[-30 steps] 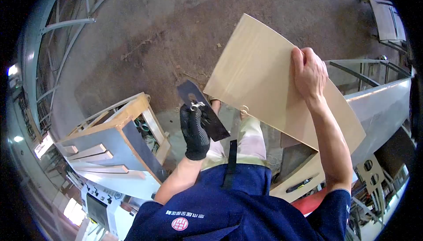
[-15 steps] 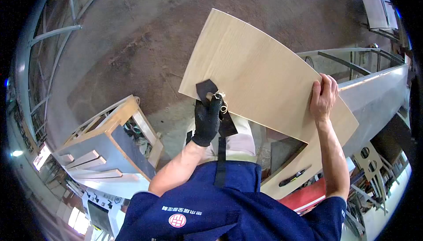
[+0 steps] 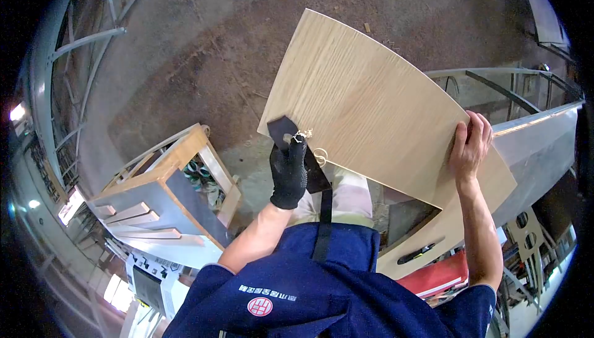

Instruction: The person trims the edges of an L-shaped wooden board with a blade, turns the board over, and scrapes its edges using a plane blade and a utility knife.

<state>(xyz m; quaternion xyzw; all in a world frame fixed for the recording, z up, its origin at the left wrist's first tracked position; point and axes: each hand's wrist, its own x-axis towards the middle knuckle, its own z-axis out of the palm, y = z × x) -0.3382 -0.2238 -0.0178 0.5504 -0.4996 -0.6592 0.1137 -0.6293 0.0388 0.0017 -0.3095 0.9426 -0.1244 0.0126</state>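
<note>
Above the brown floor [image 3: 198, 59], a pale panel [image 3: 365, 106] stretches between our right hand [image 3: 468, 152], pinching its edge, and our gloved left hand [image 3: 288, 174], clasping a dark tool [image 3: 317, 178], curled shavings [image 3: 304, 134] suggesting some work done, though we cannot tell what remains.

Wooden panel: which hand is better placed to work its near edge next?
Likely the left hand, holding the black tool by the near edge of the wooden panel, which the right hand grips.
</note>
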